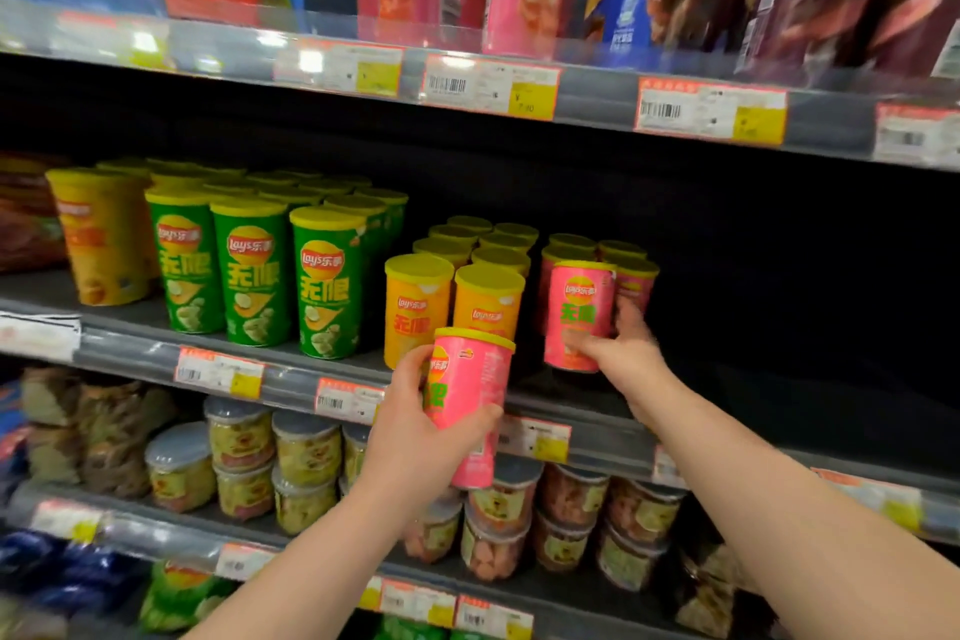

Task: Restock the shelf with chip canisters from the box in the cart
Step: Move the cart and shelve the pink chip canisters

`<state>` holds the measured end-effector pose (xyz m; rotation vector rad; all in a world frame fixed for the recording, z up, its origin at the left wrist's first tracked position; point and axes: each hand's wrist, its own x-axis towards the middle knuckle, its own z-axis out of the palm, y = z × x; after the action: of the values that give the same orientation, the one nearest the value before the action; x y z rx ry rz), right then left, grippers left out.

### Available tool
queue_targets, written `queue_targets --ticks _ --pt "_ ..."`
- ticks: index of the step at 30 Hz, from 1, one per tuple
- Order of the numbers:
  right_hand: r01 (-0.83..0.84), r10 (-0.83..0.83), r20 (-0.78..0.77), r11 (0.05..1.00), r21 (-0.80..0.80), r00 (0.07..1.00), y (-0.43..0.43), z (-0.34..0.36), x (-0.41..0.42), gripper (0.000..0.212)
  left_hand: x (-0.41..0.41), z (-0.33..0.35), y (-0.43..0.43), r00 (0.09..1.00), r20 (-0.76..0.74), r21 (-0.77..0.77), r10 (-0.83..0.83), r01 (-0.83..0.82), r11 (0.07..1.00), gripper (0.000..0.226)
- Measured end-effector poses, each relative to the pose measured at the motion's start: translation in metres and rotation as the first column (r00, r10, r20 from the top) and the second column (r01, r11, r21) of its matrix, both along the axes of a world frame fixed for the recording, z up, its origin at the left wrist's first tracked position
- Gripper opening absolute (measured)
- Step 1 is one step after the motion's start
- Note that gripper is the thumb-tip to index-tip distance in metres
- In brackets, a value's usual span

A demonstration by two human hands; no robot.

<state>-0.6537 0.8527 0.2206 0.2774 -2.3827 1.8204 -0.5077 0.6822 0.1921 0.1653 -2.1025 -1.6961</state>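
Canister (579, 314) — pink, upright — sits at the front of the shelf (130, 343) in the pink row, with the right hand (626, 353) grip curled round its lower side. The second canister (470, 405) hangs before the shelf edge, leaning slightly, pinched mid-body in the left hand (415, 431) grip. Its likely slot lies up and right of that grip — past the orange cans (415, 312) — and its long axis is nearly vertical.

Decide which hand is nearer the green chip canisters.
Left. The left hand, gripping a pink canister, is below and right of the green chip canisters; the right hand, gripping a second pink canister, is farther right.
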Motion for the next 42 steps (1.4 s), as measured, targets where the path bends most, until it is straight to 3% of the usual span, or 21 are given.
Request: queue_targets --ticks 7,15,24,32,36,40,42 --pt "-0.052 0.051 0.011 0.99 0.133 0.999 -0.008 -0.01 -0.025 0.074 -0.003 -0.001 0.0 0.996 0.013 -0.017 0.087 -0.087 0.996 0.066" --pt "0.033 -0.028 -0.022 0.96 0.276 0.999 -0.012 -0.017 -0.041 0.069 -0.007 -0.001 0.004 0.992 0.015 -0.027 0.124 -0.123 0.992 0.067" --pt "0.085 -0.083 -0.021 0.951 0.296 0.996 -0.012 -0.019 -0.045 0.069 -0.013 0.0 0.007 0.994 0.02 -0.033 0.104 -0.103 0.994 0.064" --pt "0.075 -0.083 0.018 0.955 0.286 0.996 0.004 -0.012 -0.033 0.081 -0.024 0.004 0.024 1.0 -0.006 -0.046 0.023 -0.023 0.999 0.066" --pt "0.052 -0.056 0.011 0.97 0.239 0.998 0.02 -0.007 -0.021 0.061 -0.034 0.009 0.04 0.999 -0.026 -0.063 -0.021 0.019 0.998 0.067" --pt "-0.031 0.036 -0.033 0.99 0.134 0.999 0.034 0.003 0.003 0.013 -0.051 0.015 0.06 0.998 -0.051 -0.144 -0.045 0.037 0.989 0.072" --pt "-0.095 0.095 0.009 0.994 0.044 0.995 0.039 0.009 0.016 0.023 -0.062 0.018 0.071 0.997 -0.077 -0.207 -0.023 0.007 0.978 0.08"
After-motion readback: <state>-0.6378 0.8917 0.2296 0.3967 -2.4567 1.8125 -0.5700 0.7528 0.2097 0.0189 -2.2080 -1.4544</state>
